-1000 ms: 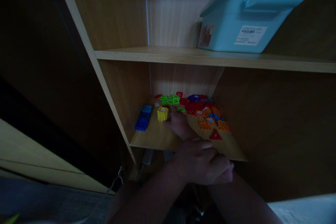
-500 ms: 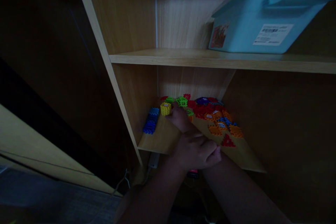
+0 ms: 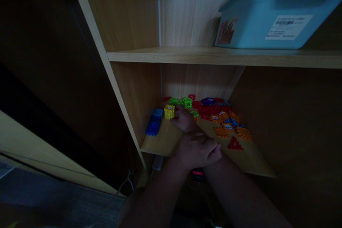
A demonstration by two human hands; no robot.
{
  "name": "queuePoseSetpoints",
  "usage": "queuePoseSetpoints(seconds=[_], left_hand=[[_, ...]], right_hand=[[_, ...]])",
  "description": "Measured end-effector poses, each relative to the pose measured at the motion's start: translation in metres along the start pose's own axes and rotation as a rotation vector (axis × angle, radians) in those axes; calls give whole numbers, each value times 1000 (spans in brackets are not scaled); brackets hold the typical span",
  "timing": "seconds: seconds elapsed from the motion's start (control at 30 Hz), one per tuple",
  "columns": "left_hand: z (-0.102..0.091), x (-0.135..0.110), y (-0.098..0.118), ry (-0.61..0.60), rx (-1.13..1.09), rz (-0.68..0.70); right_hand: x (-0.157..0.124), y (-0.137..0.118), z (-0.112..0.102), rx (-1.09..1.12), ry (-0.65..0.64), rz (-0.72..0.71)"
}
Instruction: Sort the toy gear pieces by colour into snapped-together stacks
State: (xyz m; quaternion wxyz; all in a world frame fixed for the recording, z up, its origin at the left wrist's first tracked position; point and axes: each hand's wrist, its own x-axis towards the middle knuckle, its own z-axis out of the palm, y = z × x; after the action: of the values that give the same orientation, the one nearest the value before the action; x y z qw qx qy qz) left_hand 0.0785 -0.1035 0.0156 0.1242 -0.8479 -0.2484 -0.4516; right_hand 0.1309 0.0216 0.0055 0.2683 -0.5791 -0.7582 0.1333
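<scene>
Yellow stack (image 3: 169, 112): upright on the lower shelf (image 3: 162, 142), toward its back left. Built of thin toothed pieces, ridged at the sides, with a pale patch on top. Your right hand (image 3: 185, 119) is at the stack's right side, thumb low and fingers behind; you cannot be told from this view whether it pinches the stack or merely touches it. Your left hand (image 3: 196, 149) lies across the right wrist with fingers curled; whether it clasps or only rests is likewise not visible.

Obstructions close by: the blue stack (image 3: 154, 123) is just left of the yellow one, ribbed, lighter at the rear. Behind your fingers are green pieces (image 3: 186, 102), latticed and flat. Right of them spreads a loose heap of red pieces (image 3: 211, 110), a purple piece (image 3: 207, 101) at its back. Orange pieces (image 3: 221, 132), toothed along the edges, extend forward on the right, with small blue pieces (image 3: 233, 122) among them. Nearest the front edge on that side lies a red triangle (image 3: 235, 144), open at its centre.

Overhead, an upper shelf (image 3: 160, 56) of pale wood grain spans your reach. It carries a smooth light-blue plastic bin (image 3: 256, 25) with a printed white label (image 3: 289, 27). Below the lower shelf, partly shadowed: a pale cable (image 3: 129, 178) and a dark object with a pink patch (image 3: 198, 174).
</scene>
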Motion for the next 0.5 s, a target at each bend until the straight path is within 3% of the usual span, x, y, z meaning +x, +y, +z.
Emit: queuePoseSetpoints(seconds=[0.1, 0.5], left_hand=[[4, -1, 0, -43, 0, -22], [5, 0, -5, -26, -28, -71]], right_hand=[[0, 3, 2, 62, 6, -30], [7, 4, 11, 206, -5, -86]])
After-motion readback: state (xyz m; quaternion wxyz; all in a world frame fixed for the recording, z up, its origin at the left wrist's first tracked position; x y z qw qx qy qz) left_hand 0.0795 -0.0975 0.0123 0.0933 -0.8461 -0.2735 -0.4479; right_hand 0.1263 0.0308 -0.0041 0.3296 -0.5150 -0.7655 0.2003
